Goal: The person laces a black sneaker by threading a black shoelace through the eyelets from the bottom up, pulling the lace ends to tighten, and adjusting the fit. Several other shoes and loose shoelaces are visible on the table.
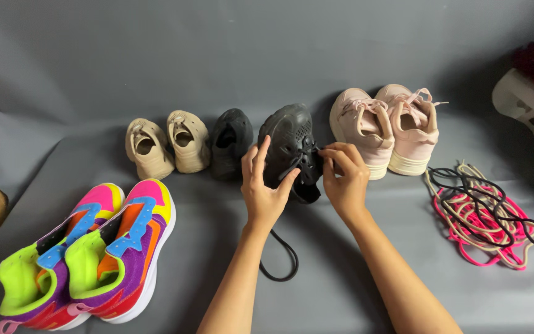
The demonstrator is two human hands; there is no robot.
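Note:
A black shoe (292, 139) is tipped up on the grey cloth at the centre. My left hand (264, 185) holds its near side, fingers spread against the upper. My right hand (343, 176) pinches a black lace (304, 156) at the shoe's eyelets. The lace's loose end (285, 260) trails down in a loop between my forearms. The shoe's black mate (231, 142) stands just to the left.
A beige pair (167, 145) sits left of the black shoes and a pink pair (385, 127) to the right. Two multicoloured sneakers (88, 253) lie at the front left. A heap of pink, black and beige laces (483, 216) lies at the right. Clutter (533, 93) fills the far right corner.

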